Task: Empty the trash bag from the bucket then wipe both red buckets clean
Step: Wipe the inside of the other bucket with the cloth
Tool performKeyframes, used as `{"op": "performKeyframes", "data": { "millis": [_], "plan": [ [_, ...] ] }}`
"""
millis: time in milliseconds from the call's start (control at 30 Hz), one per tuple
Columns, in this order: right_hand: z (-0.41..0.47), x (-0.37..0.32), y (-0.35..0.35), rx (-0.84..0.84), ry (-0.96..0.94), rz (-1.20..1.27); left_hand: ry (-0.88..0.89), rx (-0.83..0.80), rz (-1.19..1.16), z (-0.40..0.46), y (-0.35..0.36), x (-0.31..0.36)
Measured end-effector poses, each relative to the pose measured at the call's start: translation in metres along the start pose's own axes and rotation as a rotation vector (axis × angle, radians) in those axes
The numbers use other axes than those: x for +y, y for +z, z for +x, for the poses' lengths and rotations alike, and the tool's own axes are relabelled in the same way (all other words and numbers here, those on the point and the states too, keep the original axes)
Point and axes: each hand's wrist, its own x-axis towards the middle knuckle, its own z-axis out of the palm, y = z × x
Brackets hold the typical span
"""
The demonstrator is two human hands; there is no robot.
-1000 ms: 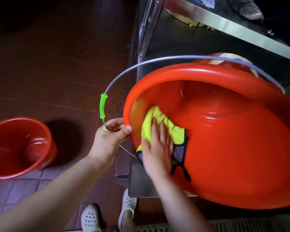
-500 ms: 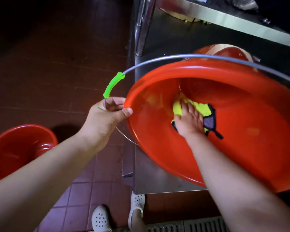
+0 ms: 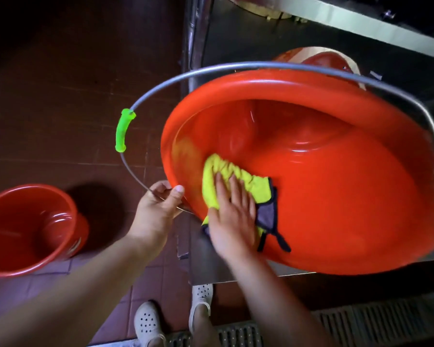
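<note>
A large red bucket (image 3: 336, 196) is tilted toward me, its mouth facing the camera. My left hand (image 3: 156, 211) grips its rim and the thin metal bail at the lower left edge. The bail carries a green grip (image 3: 122, 130) and arcs over the top. My right hand (image 3: 232, 219) lies flat inside the bucket, fingers straight, pressing a yellow cloth (image 3: 226, 179) with dark grey edging against the near left wall. A second, smaller red bucket (image 3: 28, 229) stands upright on the floor at the left.
A steel table leg (image 3: 196, 28) and shelf edge (image 3: 361, 23) rise behind the tilted bucket, with a red-and-cream object (image 3: 318, 58) behind it. The floor is dark red tile. A floor drain grate (image 3: 361, 324) runs along the bottom, beside my white clogs (image 3: 148, 321).
My right hand drew the cloth from deep in the bucket back to the near left wall by the rim. My left hand slid down the bail, and the bucket tilted lower.
</note>
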Motion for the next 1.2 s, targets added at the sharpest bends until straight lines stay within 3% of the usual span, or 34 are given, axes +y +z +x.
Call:
{"op": "performKeyframes", "data": {
  "millis": [167,567,700,833,933,1067,1200],
  "plan": [
    [-0.019,0.001,-0.005,-0.026,-0.057,0.038,0.0,-0.042,0.058,-0.003,0.001,0.009],
    [0.129,0.08,-0.019,-0.01,0.2,-0.068,0.07,-0.368,0.258,0.026,-0.02,0.074],
    [0.133,0.077,-0.013,-0.017,0.218,-0.073,-0.012,-0.363,0.311,0.042,-0.011,0.077],
    [0.133,0.079,-0.009,-0.01,0.224,-0.062,-0.084,-0.528,0.267,0.05,-0.001,0.082],
    [0.135,0.078,-0.007,-0.009,0.23,-0.064,-0.081,-0.408,0.157,0.044,0.001,0.066],
    [0.127,0.07,-0.01,-0.014,0.239,-0.037,-0.225,-0.24,0.185,0.02,0.008,0.021],
    [0.067,0.033,-0.008,-0.014,0.114,0.004,-0.185,-0.163,0.175,0.015,0.011,0.009]
  ]
}}
